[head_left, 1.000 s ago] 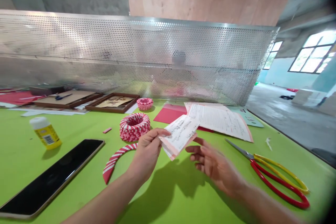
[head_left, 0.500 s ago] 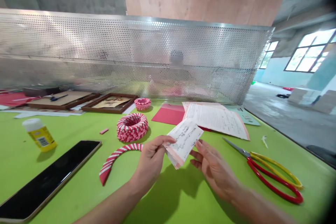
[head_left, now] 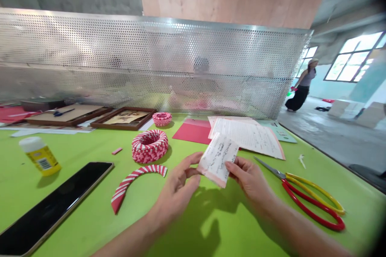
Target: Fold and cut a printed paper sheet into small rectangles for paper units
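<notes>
A small folded white paper [head_left: 219, 159] with handwriting and pinkish edges is held above the green table. My right hand [head_left: 247, 172] pinches its right side between thumb and fingers. At the paper's left edge is my left hand [head_left: 183, 180], its thumb lifted off the paper and its fingers apart, fingertips partly behind the sheet. To the left lie a curved red-and-white striped paper piece [head_left: 132, 181] and a thick striped ring [head_left: 150, 145]. Long scissors [head_left: 283, 176] with one yellow and one red handle lie to the right.
A phone [head_left: 54, 209] and a glue stick [head_left: 40, 156] are at the left. Behind are a smaller ring [head_left: 162, 119], red paper [head_left: 192, 131], written sheets [head_left: 247, 136] and wooden frames [head_left: 123, 118] before a perforated metal screen [head_left: 169, 64]. A person [head_left: 302, 84] walks at the far right.
My left thumb has come off the paper, and my right hand now pinches it. The paper has shifted slightly right and turned. A person has appeared in the background.
</notes>
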Demonstrator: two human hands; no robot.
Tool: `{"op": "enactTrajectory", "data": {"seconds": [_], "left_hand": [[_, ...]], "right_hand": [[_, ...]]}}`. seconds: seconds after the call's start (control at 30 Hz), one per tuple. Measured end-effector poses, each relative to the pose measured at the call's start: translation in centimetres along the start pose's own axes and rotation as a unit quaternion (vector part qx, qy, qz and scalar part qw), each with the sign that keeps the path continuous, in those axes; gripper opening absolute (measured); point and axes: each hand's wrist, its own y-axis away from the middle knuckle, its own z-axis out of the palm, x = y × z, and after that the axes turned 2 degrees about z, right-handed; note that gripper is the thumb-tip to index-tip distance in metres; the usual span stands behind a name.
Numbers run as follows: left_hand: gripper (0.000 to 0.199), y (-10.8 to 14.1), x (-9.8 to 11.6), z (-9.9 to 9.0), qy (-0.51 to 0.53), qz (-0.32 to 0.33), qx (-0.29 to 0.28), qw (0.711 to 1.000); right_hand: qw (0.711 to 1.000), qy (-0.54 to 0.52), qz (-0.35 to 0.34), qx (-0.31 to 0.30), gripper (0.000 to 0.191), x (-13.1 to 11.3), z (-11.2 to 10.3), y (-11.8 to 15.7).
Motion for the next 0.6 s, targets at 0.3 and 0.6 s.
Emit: {"op": "enactTrajectory", "data": {"seconds": [0.3, 0.6], "left_hand": [[0.028, -1.2, -0.5, -0.5, 0.035, -0.137, -0.075, 0.987], [0.027, -1.3, -1.8, -0.8, 0.114, -0.165, -0.094, 0.975]], "right_hand": [[0.991, 0.102, -0.025, -0.088, 0.011, -1.1, 0.3, 0.7], [0.992, 0.089, -0.025, -0.082, 0.013, -0.6, 0.2, 0.7]]}}
